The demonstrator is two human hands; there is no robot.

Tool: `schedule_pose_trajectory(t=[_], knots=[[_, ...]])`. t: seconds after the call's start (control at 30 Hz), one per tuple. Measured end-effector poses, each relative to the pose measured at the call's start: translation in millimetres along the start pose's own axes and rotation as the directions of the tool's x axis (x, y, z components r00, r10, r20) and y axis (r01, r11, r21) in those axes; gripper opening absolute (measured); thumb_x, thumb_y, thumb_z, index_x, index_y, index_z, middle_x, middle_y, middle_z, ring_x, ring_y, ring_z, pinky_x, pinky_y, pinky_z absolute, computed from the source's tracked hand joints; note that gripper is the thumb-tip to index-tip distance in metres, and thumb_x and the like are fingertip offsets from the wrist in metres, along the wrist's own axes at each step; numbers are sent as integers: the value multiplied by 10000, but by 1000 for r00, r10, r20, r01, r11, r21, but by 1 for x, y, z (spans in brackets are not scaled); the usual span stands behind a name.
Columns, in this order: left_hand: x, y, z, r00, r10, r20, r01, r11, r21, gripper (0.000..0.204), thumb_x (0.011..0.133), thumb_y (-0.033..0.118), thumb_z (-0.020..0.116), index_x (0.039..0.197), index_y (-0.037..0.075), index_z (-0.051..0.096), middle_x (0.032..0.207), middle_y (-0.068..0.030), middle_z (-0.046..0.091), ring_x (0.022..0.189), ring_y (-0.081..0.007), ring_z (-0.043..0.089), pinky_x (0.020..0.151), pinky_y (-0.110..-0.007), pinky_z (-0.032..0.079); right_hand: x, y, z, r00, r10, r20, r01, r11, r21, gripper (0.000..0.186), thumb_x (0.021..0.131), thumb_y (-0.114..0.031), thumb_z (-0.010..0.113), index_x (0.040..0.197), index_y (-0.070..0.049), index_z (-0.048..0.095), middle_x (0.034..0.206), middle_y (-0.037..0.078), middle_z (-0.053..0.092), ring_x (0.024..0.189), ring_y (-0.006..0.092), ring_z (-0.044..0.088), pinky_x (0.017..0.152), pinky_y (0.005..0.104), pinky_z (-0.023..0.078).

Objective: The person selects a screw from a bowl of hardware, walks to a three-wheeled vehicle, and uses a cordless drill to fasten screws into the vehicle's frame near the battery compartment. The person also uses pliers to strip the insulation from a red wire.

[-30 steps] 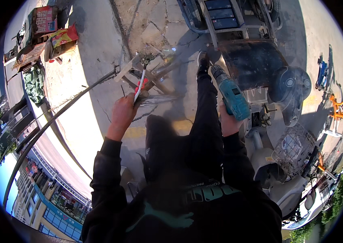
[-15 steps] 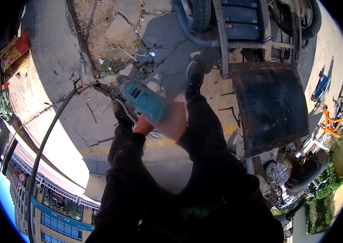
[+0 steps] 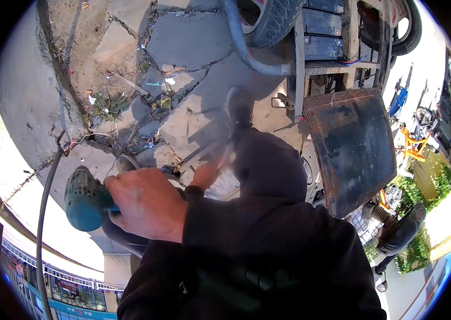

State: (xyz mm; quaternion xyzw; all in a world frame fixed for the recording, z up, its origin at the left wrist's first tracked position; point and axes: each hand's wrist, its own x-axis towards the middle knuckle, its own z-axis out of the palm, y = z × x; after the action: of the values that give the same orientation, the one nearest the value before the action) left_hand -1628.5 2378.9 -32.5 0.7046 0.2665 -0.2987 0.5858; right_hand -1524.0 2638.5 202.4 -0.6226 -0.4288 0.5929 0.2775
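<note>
My right hand (image 3: 148, 205) reaches across to the left, over my left arm. Its fingers are closed round the grip of a teal power drill (image 3: 84, 205), whose vented, rounded body shows beyond the knuckles. My left hand (image 3: 204, 175) is lower, near my shoes, with a dark cuff or band at its wrist. The fingers look closed, with a blurred reddish and grey shape beside them that I cannot make out. A whitish crumpled plastic bag (image 3: 223, 184) lies just by that hand. My shoe (image 3: 239, 104) is beyond it, on the pavement.
A vehicle frame (image 3: 297, 69) with dark battery boxes (image 3: 324, 48) and a wheel (image 3: 276, 26) stands at the upper right. A rusty dark panel (image 3: 351, 149) lies nearer me. Cracked pavement (image 3: 191, 40) holds rubble and weeds. A black cable (image 3: 44, 213) runs along the left.
My right hand has swung left and nearer me with the drill, turning it. My left hand now sits to the right of it, lower down. The view has shifted too.
</note>
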Motion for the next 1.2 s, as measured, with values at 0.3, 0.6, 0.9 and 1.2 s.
schedule_pose_trajectory(t=[0.3, 0.6, 0.9, 1.2], knots=[[42, -33, -17, 999, -11, -31, 13, 996, 86, 373, 893, 393, 584, 978, 40, 670, 775, -175, 655, 746, -367, 641, 660, -479, 503, 19, -17, -26, 973, -222, 59, 224, 974, -40, 238, 657, -183, 694, 747, 16, 599, 697, 207, 623, 714, 402, 640, 674, 474, 512], [28, -90, -122, 965, -130, -227, 193, 939, 285, 445, 909, 447, 554, 900, 20, 679, 724, -158, 636, 641, -311, 622, 578, -431, 497, 4, 16, -31, 902, -345, -261, 347, 937, -40, 252, 667, -222, 697, 665, 19, 621, 625, 231, 592, 675, 419, 634, 671, 469, 508], [-16, -55, -262, 827, -88, -555, 226, 956, 185, 538, 926, 501, 523, 823, 0, 689, 674, -141, 616, 536, -255, 603, 496, -382, 491, -27, -32, -83, 583, -627, -517, 812, 468, 348, 339, 747, -124, 735, 1046, -7, 625, 915, 122, 686, 764, 199, 664, 698, 368, 552], [-9, 88, -285, 464, -309, -830, -343, 802, -490, 502, 963, 486, 507, 761, 27, 547, 579, -31, 442, 436, -180, 445, 436, -339, 402, -133, -41, -211, 482, -634, -604, 874, 300, 382, 139, 824, -157, 685, 904, -57, 632, 678, 22, 598, 565, 166, 597, 542, 287, 497]])
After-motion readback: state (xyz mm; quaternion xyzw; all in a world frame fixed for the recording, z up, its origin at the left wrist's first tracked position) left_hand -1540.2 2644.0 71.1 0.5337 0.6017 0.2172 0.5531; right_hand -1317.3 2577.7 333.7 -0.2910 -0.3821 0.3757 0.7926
